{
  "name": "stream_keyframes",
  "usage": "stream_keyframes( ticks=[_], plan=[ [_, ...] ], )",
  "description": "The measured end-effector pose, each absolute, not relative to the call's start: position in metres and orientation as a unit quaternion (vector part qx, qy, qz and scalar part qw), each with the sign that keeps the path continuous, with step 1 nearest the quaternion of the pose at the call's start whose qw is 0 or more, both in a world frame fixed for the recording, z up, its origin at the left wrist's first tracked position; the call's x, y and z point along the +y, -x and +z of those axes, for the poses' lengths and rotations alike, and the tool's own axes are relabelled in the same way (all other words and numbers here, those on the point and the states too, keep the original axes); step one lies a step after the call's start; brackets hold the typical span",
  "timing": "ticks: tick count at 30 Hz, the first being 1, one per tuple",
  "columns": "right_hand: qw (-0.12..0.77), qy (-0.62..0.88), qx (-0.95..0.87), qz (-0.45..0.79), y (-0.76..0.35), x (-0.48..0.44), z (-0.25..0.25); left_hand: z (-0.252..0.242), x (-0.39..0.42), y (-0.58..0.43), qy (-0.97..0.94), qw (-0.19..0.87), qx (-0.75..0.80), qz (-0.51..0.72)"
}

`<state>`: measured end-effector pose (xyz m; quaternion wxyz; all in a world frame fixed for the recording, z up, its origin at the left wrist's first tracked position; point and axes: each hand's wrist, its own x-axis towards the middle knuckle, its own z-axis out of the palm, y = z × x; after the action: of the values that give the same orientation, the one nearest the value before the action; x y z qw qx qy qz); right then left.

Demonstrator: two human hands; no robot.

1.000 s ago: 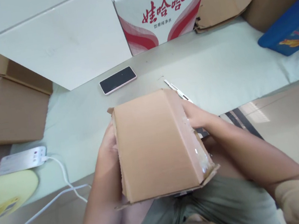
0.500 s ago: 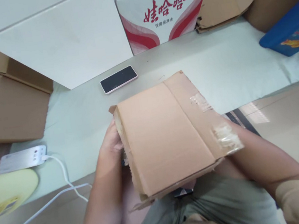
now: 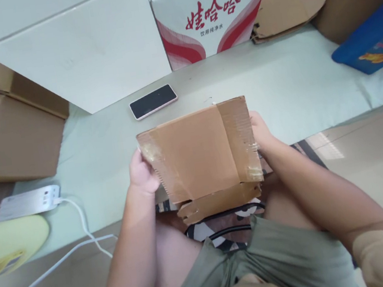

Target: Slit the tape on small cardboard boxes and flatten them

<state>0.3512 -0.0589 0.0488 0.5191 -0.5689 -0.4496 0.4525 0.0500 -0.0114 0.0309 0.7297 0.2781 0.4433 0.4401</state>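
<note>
Between my two hands is a piece of brown cardboard, creased into panels, with bits of clear tape along its left and right sides. My left hand grips its left edge, the fingers partly hidden behind it. On the opposite side my right hand holds the right edge, with most fingers out of sight behind the board. The cardboard is tilted over my lap at the front of the cloth-covered surface, and a narrow flap hangs from its lower edge. Just beyond it a phone lies face up.
A white carton with red lettering stands at the back, beside a large white box. Brown boxes and a white power bank with a cable are at left. Folded cardboard and a blue container sit at right.
The cardboard has tipped and turned, so a different side with folded edges faces me and its lower flap shows. My right hand has come into view at its right edge.
</note>
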Motion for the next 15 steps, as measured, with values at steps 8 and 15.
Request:
stream_keyframes(
  ticks=[8,15],
  plan=[
    [0.552,0.594,-0.329,0.485,-0.355,-0.052,0.04,0.032,-0.013,-0.052,-0.325,0.717,0.469,0.4],
    [0.562,0.573,-0.33,0.497,-0.386,-0.042,0.027,0.036,0.008,-0.03,-0.26,0.621,0.443,0.592]
  ],
)
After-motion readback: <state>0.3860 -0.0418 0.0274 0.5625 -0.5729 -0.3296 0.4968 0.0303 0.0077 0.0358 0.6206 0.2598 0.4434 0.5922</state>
